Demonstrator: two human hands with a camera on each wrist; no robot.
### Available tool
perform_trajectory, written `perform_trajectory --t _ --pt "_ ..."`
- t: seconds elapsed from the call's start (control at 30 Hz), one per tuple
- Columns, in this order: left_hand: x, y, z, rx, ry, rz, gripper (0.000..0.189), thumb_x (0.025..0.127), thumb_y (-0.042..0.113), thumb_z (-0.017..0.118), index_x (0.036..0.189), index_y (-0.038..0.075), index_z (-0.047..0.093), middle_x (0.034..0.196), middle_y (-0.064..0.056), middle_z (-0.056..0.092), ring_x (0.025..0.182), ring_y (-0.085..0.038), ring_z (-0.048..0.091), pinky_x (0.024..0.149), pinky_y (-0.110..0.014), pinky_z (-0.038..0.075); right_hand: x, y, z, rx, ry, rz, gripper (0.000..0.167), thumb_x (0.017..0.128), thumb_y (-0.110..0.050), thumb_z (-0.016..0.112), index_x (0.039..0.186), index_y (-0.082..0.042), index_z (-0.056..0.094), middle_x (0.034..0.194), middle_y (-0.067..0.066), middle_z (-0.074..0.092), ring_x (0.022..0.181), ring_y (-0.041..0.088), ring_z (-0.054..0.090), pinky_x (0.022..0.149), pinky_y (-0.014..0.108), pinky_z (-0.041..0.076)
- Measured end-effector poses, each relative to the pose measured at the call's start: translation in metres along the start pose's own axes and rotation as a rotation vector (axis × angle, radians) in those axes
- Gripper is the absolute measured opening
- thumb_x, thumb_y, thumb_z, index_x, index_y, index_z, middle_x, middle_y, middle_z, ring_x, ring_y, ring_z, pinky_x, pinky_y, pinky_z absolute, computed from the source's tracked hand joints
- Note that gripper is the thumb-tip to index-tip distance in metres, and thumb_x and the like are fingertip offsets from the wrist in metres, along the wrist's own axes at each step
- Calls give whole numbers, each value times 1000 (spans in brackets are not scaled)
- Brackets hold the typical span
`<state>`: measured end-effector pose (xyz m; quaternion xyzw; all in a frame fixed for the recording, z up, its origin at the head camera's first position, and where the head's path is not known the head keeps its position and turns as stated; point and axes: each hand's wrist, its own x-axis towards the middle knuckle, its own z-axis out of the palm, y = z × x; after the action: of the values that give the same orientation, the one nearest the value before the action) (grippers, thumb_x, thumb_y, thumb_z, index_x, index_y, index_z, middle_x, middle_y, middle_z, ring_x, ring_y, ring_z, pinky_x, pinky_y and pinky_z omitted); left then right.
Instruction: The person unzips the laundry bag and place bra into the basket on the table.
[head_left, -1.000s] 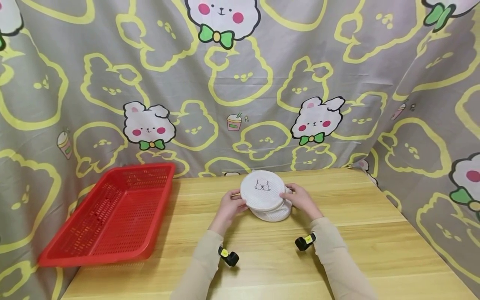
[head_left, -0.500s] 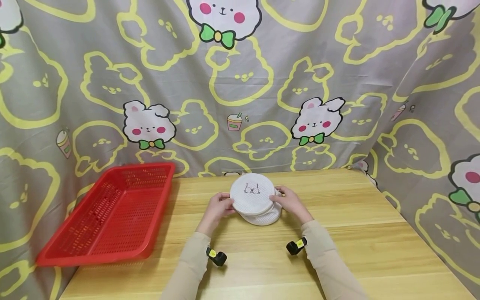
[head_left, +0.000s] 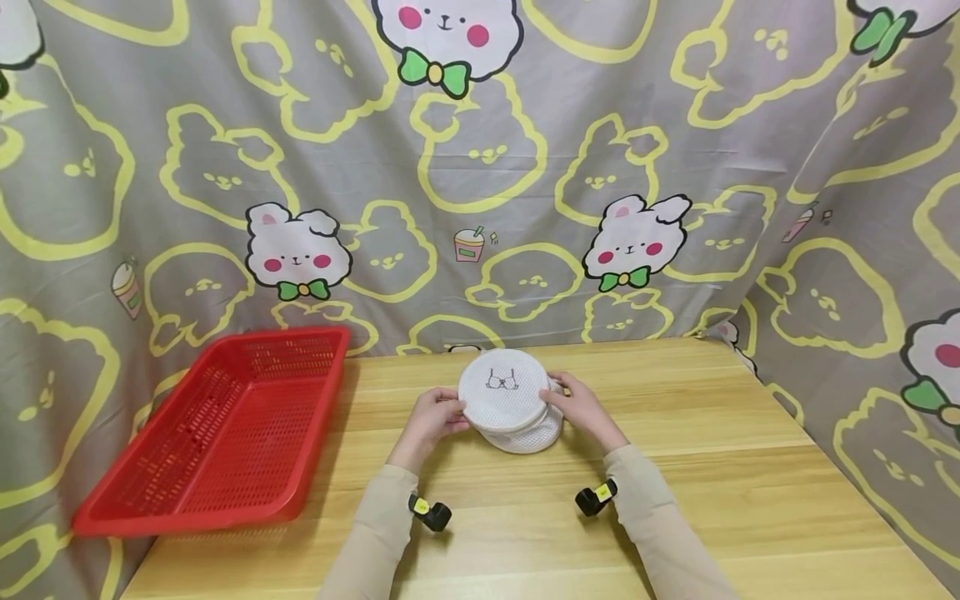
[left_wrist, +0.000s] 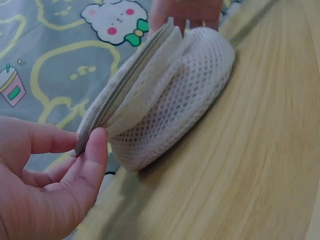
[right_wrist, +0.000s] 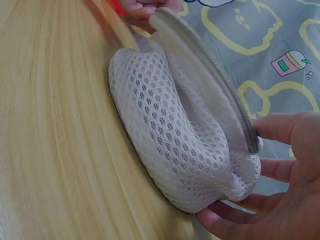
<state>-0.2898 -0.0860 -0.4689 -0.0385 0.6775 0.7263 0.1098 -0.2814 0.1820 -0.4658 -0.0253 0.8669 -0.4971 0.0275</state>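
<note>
A round white mesh laundry bag (head_left: 504,388) with a line drawing of a bra on its lid stands on the wooden table. Its zipped rim (left_wrist: 114,95) is raised and tilted above the softer mesh body (right_wrist: 150,115), which sags onto the tabletop. With thumb and finger, my left hand (head_left: 435,417) pinches the rim at the left edge. Opposite it, my right hand (head_left: 581,407) holds the bag's right side, one digit at the rim and the other fingers around the mesh body. Whatever may be inside the bag is hidden.
A red perforated plastic basket (head_left: 240,442) sits at the left of the table (head_left: 712,467). Behind the table hangs a grey curtain (head_left: 525,225) with yellow outlines and cartoon rabbits. A black camera is strapped to each wrist.
Both hands have shifted the laundry bag to the left and slightly nearer to me. Most of that shift falls in the first half second, and both grips look the same.
</note>
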Motion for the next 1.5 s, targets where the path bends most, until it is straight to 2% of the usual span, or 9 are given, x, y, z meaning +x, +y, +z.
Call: perform_trajectory --t 0.33,0.43,0.53,0.67,0.8,1.0,1.27,1.4,1.5 --pt "1 -3 -2 -117 -10 -38 21 90 -6 56 110 -10 53 80 -8 59 67 -14 61 65 -25 57 -1 -4 -2 37 60 8 63 99 -41 51 147 -3 36 149 28 37 133 46 41 106 56 40" --pt "1 -1 -1 -126 -15 -37 22 91 -6 56 112 -10 53 82 -8 59 67 -14 62 65 -25 57 0 -6 -2 18 137 -20 57 98 -35 54 142 -1 43 136 27 47 121 41 49 99 51 44" --pt "0 3 1 -130 -21 -34 24 91 -6 56 114 -11 53 84 -9 59 68 -14 63 65 -24 58 2 -7 -1 10 206 -38 51 96 -31 59 136 0 51 116 20 55 102 29 52 86 37 45" --pt "-4 6 4 -117 -31 -33 25 91 -7 56 115 -11 52 85 -10 59 67 -14 63 65 -24 58 2 -8 -1 41 232 -36 46 94 -26 62 131 1 55 99 13 55 87 17 52 73 25 44" --pt "-8 8 7 -82 -52 -27 25 91 -7 56 114 -11 50 84 -10 58 66 -15 64 66 -26 58 2 -8 -1 83 213 -19 42 93 -21 64 127 2 56 96 11 55 81 14 53 66 22 49" --pt "-10 8 9 -14 -92 -15 22 90 -7 58 110 -9 50 81 -10 60 65 -16 65 68 -29 59 3 -7 0 99 171 -4 40 90 -13 66 125 3 57 97 13 57 83 15 53 66 20 50" --pt "-9 10 6 93 -138 -44 23 91 1 60 110 -7 49 78 -12 64 65 -16 67 66 -30 59 5 -1 -1 122 147 16 42 88 -4 66 127 4 56 99 14 57 84 16 52 64 20 49" --pt "-8 15 0 158 -107 -53 23 94 9 60 110 -4 53 87 -12 66 67 -15 66 67 -32 59 6 2 -1 144 134 10 43 87 -2 66 127 6 55 98 14 57 82 15 52 63 20 50" --pt "-6 19 -5 228 -57 -23 24 92 12 61 111 -1 57 94 -12 65 73 -18 65 69 -36 59 6 3 0 169 129 11 43 87 0 65 128 7 55 97 14 57 82 14 52 63 20 50"
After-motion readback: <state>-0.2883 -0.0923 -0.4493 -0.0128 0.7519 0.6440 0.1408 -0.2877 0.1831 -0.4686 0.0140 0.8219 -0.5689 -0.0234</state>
